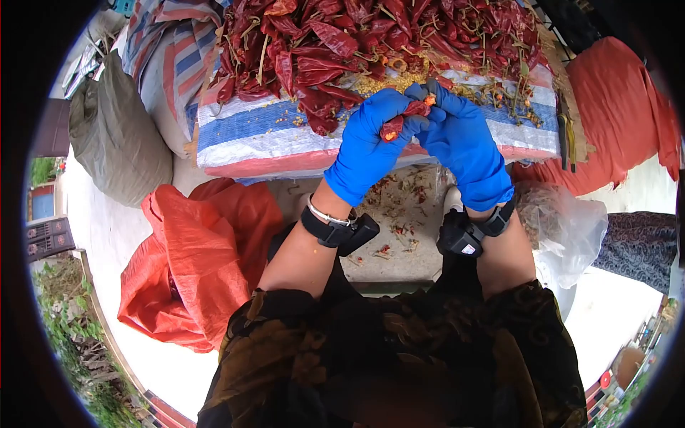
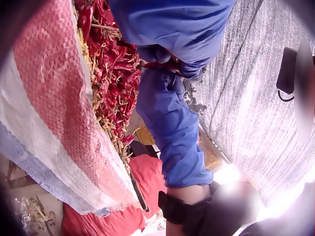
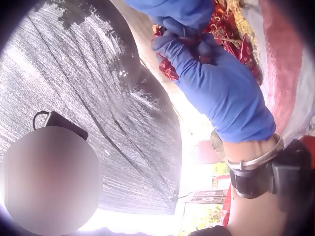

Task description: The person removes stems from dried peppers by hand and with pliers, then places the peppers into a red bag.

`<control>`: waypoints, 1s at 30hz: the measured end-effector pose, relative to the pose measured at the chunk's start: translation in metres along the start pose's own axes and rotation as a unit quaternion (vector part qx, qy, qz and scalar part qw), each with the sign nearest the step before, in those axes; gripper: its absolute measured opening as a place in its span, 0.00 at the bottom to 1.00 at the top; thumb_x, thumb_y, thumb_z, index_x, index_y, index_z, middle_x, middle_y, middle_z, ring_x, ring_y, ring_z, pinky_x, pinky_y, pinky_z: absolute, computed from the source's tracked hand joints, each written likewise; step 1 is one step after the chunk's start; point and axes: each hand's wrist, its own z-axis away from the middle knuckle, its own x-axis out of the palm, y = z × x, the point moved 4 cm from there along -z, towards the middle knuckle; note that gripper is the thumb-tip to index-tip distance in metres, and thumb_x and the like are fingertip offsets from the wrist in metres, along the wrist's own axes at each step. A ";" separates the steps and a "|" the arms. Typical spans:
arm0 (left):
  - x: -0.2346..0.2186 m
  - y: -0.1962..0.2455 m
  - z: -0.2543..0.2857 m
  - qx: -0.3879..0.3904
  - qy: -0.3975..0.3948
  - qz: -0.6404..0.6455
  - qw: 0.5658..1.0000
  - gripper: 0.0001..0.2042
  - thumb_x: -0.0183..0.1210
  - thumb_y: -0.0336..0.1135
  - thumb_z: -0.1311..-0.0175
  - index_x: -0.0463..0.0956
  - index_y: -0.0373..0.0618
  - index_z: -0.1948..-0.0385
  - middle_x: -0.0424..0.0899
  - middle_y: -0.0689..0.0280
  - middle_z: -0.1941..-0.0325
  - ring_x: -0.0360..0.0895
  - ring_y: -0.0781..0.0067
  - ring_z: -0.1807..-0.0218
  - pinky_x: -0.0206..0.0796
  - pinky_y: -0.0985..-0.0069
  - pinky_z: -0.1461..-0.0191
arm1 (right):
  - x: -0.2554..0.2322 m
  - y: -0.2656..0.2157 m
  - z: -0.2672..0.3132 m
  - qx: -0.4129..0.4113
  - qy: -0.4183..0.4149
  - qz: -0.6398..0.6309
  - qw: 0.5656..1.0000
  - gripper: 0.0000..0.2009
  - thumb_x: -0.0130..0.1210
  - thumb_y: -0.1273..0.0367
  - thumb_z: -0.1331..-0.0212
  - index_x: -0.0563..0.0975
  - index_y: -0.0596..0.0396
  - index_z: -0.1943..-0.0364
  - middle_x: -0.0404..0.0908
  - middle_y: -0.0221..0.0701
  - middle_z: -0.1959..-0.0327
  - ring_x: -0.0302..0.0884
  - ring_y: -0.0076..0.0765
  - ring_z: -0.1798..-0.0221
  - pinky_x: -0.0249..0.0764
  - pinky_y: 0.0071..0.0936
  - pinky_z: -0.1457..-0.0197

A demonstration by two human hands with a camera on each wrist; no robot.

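Note:
Both hands wear blue gloves and meet over the near edge of the sheet-covered work surface. My left hand [image 1: 367,139] grips a torn dried red chili pepper [image 1: 392,129], its broken orange end poking out below the fingers. My right hand [image 1: 460,135] pinches the upper end of the chili, with its fingertips right against the left ones. In the right wrist view, crumpled chili skin [image 3: 168,69] sticks out past the left thumb. In the left wrist view, the gloved fingers cover most of the chili.
A large heap of dried red chilies [image 1: 335,43] lies just beyond the hands, with yellow seeds [image 1: 389,82] spilled on the striped woven sheet [image 1: 264,135]. Red sacks [image 1: 207,250] stand at both sides, a grey-green sack [image 1: 118,135] at left, a clear plastic bag [image 1: 560,228] at right.

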 end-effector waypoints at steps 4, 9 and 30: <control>0.002 0.003 -0.001 -0.061 0.026 -0.040 0.997 0.13 0.61 0.27 0.47 0.72 0.42 0.60 0.76 0.67 0.64 0.72 0.76 0.64 0.64 0.79 0.56 | -0.021 -0.005 -0.010 -0.076 -0.054 0.017 0.996 0.09 0.50 0.70 0.42 0.74 0.60 0.61 0.78 0.34 0.67 0.70 0.25 0.72 0.68 0.18 0.68; 0.005 -0.006 -0.004 -0.345 -0.024 0.180 0.921 0.10 0.60 0.32 0.45 0.75 0.40 0.63 0.77 0.71 0.65 0.70 0.83 0.63 0.64 0.83 0.56 | -0.015 -0.013 0.000 -0.143 0.025 0.177 0.974 0.09 0.49 0.69 0.41 0.74 0.60 0.61 0.78 0.32 0.66 0.64 0.18 0.76 0.63 0.15 0.72; -0.076 -0.005 0.004 -0.286 0.419 0.188 0.841 0.06 0.60 0.34 0.47 0.72 0.46 0.77 0.70 0.72 0.81 0.69 0.78 0.75 0.61 0.79 0.67 | 0.022 0.026 -0.027 -0.473 0.024 0.804 0.360 0.18 0.60 0.66 0.58 0.77 0.47 0.58 0.74 0.33 0.55 0.67 0.45 0.51 0.62 0.37 0.48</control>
